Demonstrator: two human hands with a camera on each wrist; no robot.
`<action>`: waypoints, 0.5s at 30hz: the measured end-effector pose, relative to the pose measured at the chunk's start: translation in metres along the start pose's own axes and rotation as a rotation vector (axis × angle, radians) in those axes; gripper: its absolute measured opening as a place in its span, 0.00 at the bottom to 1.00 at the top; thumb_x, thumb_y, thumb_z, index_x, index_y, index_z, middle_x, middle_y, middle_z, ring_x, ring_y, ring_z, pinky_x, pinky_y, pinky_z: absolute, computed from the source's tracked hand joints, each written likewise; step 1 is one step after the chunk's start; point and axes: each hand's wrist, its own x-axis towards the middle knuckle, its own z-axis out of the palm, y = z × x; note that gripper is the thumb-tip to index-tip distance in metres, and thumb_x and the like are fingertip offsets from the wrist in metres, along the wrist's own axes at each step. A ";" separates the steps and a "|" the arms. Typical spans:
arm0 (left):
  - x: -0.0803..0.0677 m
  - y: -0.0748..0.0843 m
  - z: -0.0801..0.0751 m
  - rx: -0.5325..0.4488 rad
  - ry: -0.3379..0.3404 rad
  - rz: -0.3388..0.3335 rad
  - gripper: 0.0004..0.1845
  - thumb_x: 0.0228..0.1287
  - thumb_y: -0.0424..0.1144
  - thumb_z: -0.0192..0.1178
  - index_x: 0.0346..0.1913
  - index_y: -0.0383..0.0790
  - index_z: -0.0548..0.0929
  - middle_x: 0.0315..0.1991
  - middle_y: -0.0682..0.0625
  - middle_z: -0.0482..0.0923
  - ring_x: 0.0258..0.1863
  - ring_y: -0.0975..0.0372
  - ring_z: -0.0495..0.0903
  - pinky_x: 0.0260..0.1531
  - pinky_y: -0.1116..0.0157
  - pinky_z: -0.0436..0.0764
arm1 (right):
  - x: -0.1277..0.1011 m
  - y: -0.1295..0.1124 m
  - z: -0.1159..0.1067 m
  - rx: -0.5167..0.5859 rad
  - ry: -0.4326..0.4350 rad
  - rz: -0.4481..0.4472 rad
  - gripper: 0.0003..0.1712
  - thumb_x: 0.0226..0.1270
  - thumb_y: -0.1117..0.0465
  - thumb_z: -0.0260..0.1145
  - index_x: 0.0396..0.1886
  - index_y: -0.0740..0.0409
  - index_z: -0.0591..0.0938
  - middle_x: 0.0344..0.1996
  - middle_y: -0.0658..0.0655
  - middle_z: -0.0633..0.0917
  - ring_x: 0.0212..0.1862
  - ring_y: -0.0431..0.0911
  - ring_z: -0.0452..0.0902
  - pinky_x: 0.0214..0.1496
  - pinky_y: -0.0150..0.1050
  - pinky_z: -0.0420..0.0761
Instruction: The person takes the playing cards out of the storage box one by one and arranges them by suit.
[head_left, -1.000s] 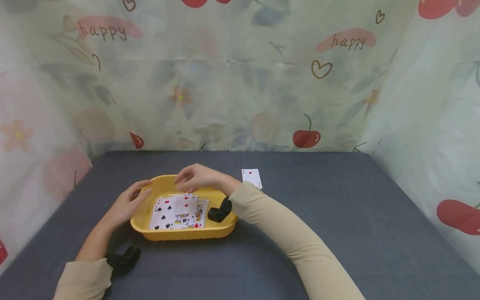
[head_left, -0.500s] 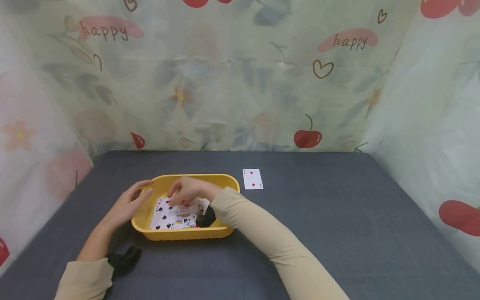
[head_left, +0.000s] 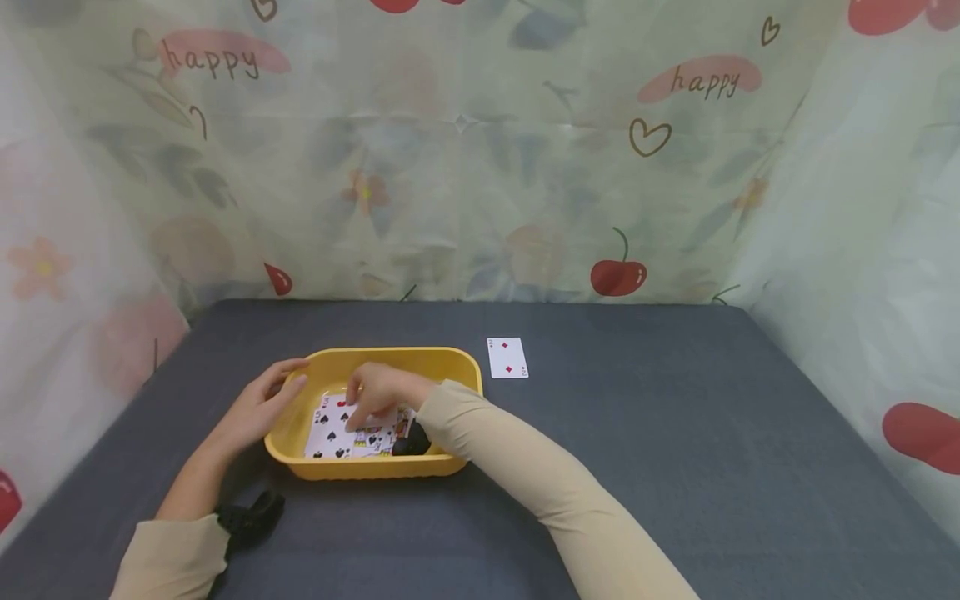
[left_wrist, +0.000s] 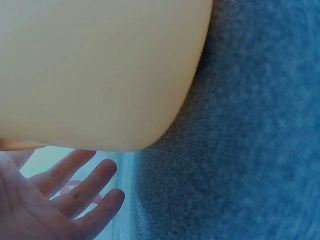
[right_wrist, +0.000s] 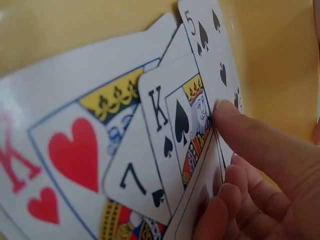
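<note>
The right hand (head_left: 378,396) reached into the yellow tray (head_left: 450,367) on the counter (head_left: 637,450), its thumb and fingers pinching a card (right_wrist: 197,200) off the spread of playing cards (head_left: 337,425) there. The left hand (head_left: 258,408) rested open against the tray's left rim. A single card (head_left: 507,357) lay apart beside the tray.

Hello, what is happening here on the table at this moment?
A person is working at a yellow tray on a grey table. The right hand reaches into the tray, thumb pressing on the playing cards spread inside, among them a king of spades. The left hand rests open against the tray's left rim. A single diamond card lies apart, beyond the tray.
</note>
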 end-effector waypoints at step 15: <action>0.000 -0.001 -0.002 -0.001 -0.006 0.012 0.32 0.72 0.56 0.40 0.69 0.39 0.57 0.67 0.30 0.58 0.63 0.37 0.62 0.58 0.40 0.64 | -0.003 0.001 -0.015 0.124 -0.134 -0.050 0.13 0.55 0.63 0.70 0.36 0.58 0.74 0.19 0.48 0.73 0.20 0.36 0.68 0.25 0.26 0.70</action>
